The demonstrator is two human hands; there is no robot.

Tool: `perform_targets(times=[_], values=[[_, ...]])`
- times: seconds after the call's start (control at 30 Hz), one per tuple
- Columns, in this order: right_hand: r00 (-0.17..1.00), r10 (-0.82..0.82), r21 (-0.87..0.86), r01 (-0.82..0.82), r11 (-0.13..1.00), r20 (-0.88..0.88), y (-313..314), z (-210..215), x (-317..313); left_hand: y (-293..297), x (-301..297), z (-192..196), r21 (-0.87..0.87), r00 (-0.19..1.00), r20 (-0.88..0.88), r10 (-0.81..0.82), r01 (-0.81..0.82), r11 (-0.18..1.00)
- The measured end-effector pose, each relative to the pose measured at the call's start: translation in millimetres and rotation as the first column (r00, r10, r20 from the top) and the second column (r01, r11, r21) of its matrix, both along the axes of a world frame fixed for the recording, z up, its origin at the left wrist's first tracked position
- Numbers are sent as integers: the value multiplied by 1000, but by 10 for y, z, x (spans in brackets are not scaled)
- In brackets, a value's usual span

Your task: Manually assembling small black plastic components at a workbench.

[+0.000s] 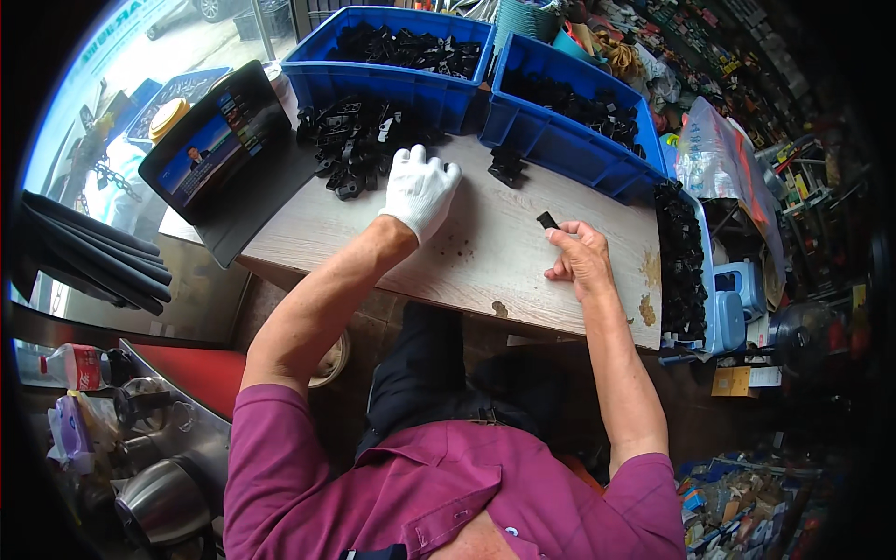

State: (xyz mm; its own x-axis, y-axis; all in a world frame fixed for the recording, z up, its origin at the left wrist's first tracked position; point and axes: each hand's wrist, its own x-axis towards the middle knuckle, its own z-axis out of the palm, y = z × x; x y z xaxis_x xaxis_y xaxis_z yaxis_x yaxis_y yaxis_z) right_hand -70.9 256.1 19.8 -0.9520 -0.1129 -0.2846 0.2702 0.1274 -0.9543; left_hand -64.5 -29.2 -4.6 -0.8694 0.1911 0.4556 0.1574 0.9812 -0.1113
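Observation:
My right hand [583,257] is bare and pinches a small black plastic piece [547,220] between thumb and fingers, a little above the table. A white knitted glove covers my left hand [422,194], which is at the near right side of a heap of black plastic parts [350,140]. Its fingers curl down and away from view, so whatever they hold is hidden. A few more black parts [507,166] sit in a small cluster between my hands, close to the blue bins.
Two blue bins [387,78] [560,136] of black parts stand along the table's [448,252] far side. A tablet [219,154] leans at the left. Another container [711,299], filled with black parts, adjoins the right edge. A steel kettle [166,504] stands lower left.

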Motion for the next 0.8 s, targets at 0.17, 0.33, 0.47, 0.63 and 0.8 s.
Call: perform_targets(times=[0.17, 0.33, 0.47, 0.63, 0.8], values=[[975, -223, 73, 223, 972, -10, 567, 55, -252, 108, 139, 139, 23, 988, 146, -57, 54, 998], [681, -715, -43, 718, 694, -157, 1275, 171, -692, -70, 92, 288, 312, 932, 270, -240, 151, 938], [726, -655, 20, 673, 740, -209, 1131, 138, -584, -170, 129, 233, 262, 940, 239, -241, 177, 949], [961, -261, 2, 262, 965, -90, 424, 58, -386, -132, 119, 95, 96, 933, 103, -346, 337, 937], [995, -36, 71, 43, 997, -97, -128, -34, -390, -60, 106, 113, 104, 941, 140, -310, 297, 949]])
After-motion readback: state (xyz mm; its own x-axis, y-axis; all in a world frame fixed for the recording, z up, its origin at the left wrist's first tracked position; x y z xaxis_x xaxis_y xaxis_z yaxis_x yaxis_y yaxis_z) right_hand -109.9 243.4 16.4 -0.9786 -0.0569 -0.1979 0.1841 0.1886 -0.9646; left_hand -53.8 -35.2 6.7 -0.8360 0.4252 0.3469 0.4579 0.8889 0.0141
